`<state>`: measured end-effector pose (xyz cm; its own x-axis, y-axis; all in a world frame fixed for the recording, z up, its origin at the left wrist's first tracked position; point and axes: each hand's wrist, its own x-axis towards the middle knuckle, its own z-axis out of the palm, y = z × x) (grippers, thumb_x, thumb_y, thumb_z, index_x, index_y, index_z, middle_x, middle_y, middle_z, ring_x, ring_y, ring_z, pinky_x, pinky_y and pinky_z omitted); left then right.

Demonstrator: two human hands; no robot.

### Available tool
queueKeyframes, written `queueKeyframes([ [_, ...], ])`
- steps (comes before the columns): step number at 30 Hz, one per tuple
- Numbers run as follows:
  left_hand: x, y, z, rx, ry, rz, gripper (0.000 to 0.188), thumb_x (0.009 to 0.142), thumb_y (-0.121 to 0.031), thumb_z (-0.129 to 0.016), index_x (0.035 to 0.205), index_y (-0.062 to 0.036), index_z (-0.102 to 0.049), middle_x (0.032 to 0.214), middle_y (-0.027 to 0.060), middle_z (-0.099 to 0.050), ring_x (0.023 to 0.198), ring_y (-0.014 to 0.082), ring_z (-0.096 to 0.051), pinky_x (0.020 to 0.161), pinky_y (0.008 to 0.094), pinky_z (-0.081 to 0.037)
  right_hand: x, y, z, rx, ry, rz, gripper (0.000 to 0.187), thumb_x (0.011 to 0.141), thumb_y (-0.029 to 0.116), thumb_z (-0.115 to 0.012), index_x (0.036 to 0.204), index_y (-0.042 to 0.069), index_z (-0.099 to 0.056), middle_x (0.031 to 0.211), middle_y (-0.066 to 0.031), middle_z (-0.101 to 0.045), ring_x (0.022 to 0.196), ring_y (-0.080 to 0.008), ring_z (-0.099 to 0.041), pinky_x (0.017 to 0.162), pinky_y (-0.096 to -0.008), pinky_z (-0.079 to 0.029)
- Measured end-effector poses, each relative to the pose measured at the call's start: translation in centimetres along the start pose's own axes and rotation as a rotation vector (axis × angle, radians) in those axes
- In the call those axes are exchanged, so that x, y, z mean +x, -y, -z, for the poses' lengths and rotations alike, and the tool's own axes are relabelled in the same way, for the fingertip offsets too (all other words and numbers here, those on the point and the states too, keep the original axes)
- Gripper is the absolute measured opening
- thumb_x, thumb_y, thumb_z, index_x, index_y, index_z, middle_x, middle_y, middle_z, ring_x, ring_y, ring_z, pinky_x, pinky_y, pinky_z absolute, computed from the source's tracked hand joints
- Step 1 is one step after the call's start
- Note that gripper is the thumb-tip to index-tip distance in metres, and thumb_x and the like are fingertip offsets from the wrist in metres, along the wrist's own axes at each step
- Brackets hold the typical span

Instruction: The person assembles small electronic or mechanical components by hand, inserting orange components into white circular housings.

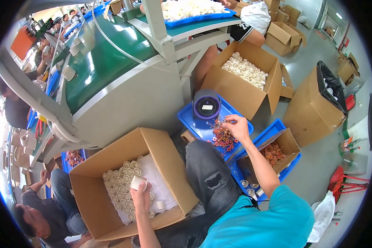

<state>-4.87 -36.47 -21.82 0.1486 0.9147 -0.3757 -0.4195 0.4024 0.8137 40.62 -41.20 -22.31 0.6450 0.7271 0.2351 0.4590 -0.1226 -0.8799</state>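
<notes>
My left hand (141, 199) grips a short white plastic cylinder (137, 182) above a large open cardboard box (97, 171). In that box, rows of white round parts (118, 188) stand close together beside a white sheet (159, 186); a few loose ones lie near my hand. My right hand (237, 127) is closed in a pinch over a blue tray (193, 125). Below its fingertips lies a heap of small red parts with thin wires (225, 139); whatever the fingers hold is too small to make out. A dark purple cylinder (206, 105) stands in the same tray.
At my right, a small carton of reddish wired parts (291, 144) sits in another blue tray (280, 125). Ahead are a carton of white parts (244, 71) and a bin box with a black liner (316, 107). A green conveyor (107, 53) runs ahead left; a co-worker (49, 215) sits left.
</notes>
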Motion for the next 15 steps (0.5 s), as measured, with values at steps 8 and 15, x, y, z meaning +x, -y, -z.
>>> queueKeyframes([
  [8, 0.1, 0.0, -0.1, 0.071, -0.019, -0.014, 0.029, 0.085, -0.008, -0.070, 0.109, -0.0057, -0.054, 0.104, 0.0083, -0.061, 0.088, 0.0177, -0.059, 0.080, 0.0372, -0.052, 1.3, 0.1, 0.2, 0.078, 0.040, -0.148, 0.017, 0.074, 0.000, -0.072, 0.091, -0.004, -0.071, 0.080, -0.0105, -0.071, 0.072, -0.0132, -0.066, 0.067, -0.0287, -0.053],
  [15, 0.0, 0.0, -0.6, 0.125, 0.001, -0.009, 0.031, 0.083, -0.005, -0.068, 0.110, -0.0037, -0.053, 0.104, 0.0090, -0.062, 0.088, 0.0179, -0.060, 0.078, 0.0361, -0.053, 0.7, -0.7, -4.0, -0.348, 0.285, -0.005, 0.020, 0.080, 0.016, -0.069, 0.094, 0.004, -0.075, 0.097, -0.0225, -0.069, 0.090, -0.0359, -0.067, 0.084, -0.0432, -0.052],
])
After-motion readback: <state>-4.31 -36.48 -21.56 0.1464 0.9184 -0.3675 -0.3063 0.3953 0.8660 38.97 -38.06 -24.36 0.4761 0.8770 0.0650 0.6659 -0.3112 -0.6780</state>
